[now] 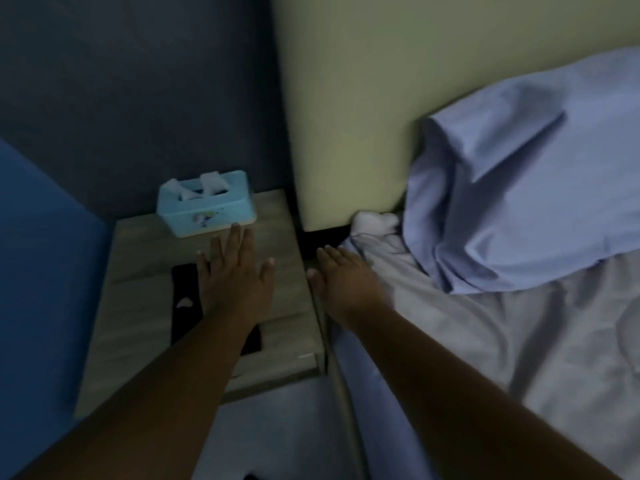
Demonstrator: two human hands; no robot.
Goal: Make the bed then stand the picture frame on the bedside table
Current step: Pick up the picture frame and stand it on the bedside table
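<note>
A dark flat picture frame (185, 299) lies face down on the wooden bedside table (138, 244). My left hand (235, 275) hovers over it, fingers spread, holding nothing; my forearm hides the frame's right part. My right hand (343, 282) rests open at the bed's left edge, on the pale lilac sheet (519, 341). A lilac pillow (526, 188) leans against the cream headboard (346, 116). The picture is dim and a little blurred.
A light-blue tissue box (207, 206) stands at the back of the bedside table, just beyond my left fingertips. A dark blue wall is behind it. A blue panel (38, 258) flanks the table on the left. White cloth (375, 221) bunches under the headboard.
</note>
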